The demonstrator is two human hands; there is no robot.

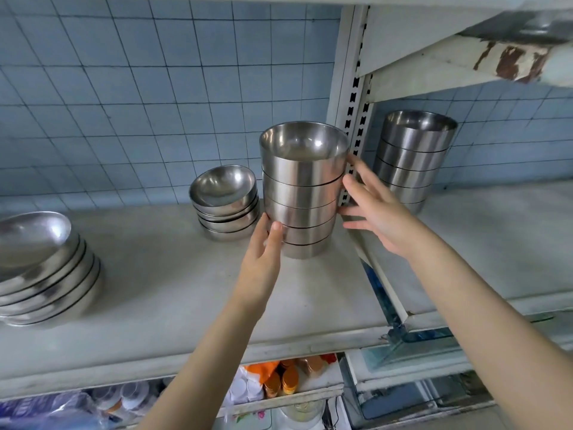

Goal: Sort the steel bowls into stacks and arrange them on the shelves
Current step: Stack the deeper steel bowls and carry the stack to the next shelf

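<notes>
A person's left hand (263,246) presses thumb and fingers against the lower bowls of a tall stack of straight-sided steel bowls (302,193) standing on a pale grey shelf (173,290), while the right hand (376,214), fingers spread, touches the stack's opposite side. Just left sits a short stack of rounded steel bowls (226,203); far left, a stack of wide shallow steel bowls (46,268). Beyond the slotted white upright (350,97), another tall steel bowl stack (412,156) stands on the neighbouring shelf.

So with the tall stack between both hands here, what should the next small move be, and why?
Probably let go and draw both hands back. The tall stack already seems to sit on the shelf, beside the short stack. The left hand touches its lower bowls, while the right hand is open at its side, barely touching.
</notes>
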